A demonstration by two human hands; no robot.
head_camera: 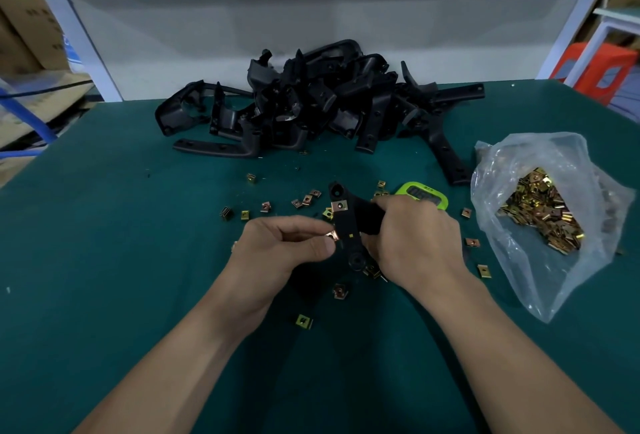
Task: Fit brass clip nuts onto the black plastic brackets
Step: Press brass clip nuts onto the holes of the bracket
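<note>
My right hand (415,243) grips a black plastic bracket (344,222) above the green table, its long arm pointing away from me. One brass clip nut (339,205) sits on the bracket's upper part. My left hand (284,243) pinches another brass clip nut (331,234) between thumb and forefinger, right against the bracket's left edge. Several loose clip nuts (304,200) lie scattered on the mat around both hands. A pile of black brackets (311,104) is heaped at the back of the table.
A clear plastic bag (547,212) full of clip nuts lies open at the right. A green digital timer (424,193) sits just behind my right hand. The green mat (104,225) covers the table. Cardboard boxes stand off the left edge, an orange stool off the right.
</note>
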